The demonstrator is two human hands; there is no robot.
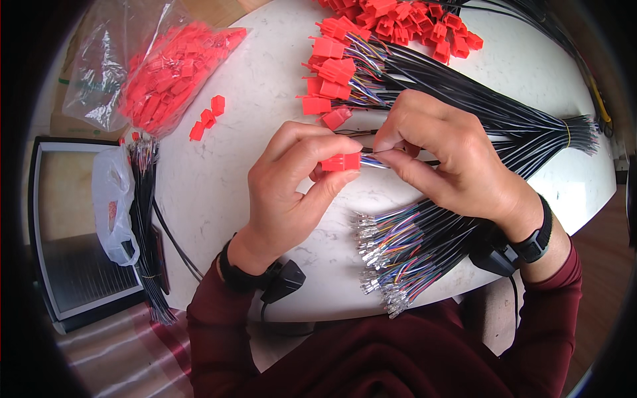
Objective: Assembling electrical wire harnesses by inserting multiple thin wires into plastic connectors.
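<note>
Between the thumb and fingers of my left hand [292,182] is a red plastic connector housing [342,162], held level over the table. Thin coloured wires [375,162] run from its right end to my right hand [444,156], whose thumb and forefinger pinch one of them; the wire's tip is hidden. Just beyond my hands lie black cables [438,79] whose left ends carry red housings [332,71]. Closer to me, a bundle of cables [424,245] ends in bare metal terminals [385,259].
A clear bag of red housings [172,79] lies at the far left, with a few loose housings [208,119] beside it. More housings [405,23] are heaped at the back. Another cable bundle [142,205] and a white plastic bag [113,199] hang by the left table edge.
</note>
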